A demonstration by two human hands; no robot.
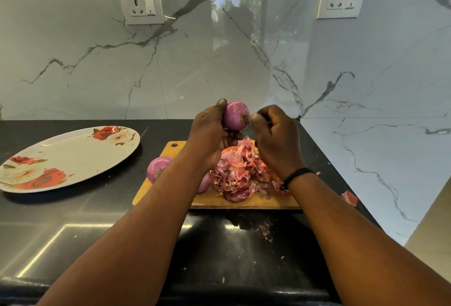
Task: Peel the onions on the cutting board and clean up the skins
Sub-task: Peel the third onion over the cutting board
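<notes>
while left hand fingers grip a smooth purple peeled onion, right hand fingers pinch its root.

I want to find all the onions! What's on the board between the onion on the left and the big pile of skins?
In the head view, the person's left forearm crosses there, and another peeled onion peeks out beside it, next to the skin pile.

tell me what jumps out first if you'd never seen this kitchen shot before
The eye goes to the purple onion held up in mid-frame: the left hand grips it and the right hand picks at its root end. Below them a heap of pink skins covers the wooden cutting board, with two more onions at its left. A flowered plate lies on the black counter further left.
</notes>
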